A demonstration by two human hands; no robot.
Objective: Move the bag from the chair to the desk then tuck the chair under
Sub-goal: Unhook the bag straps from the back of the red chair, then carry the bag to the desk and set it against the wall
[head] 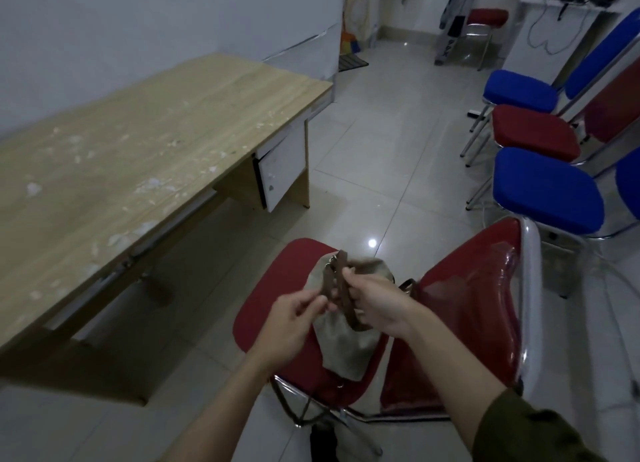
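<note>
A small beige bag (346, 343) with brown straps rests on the red seat of a chrome-framed chair (277, 288) at the bottom centre. My right hand (381, 305) grips the brown straps above the bag. My left hand (294, 319) pinches the straps just to the left of it. The chair's red backrest, wrapped in clear plastic, stands to the right. A long wooden desk (138, 142) with a worn, flaking top lies to the left of the chair, a gap of floor between them.
The desk has a white drawer unit (280, 170) at its far end. A row of blue and red chairs (540, 191) lines the right wall. A red stool (485, 19) stands at the back. Open tiled floor (388, 142) runs down the middle.
</note>
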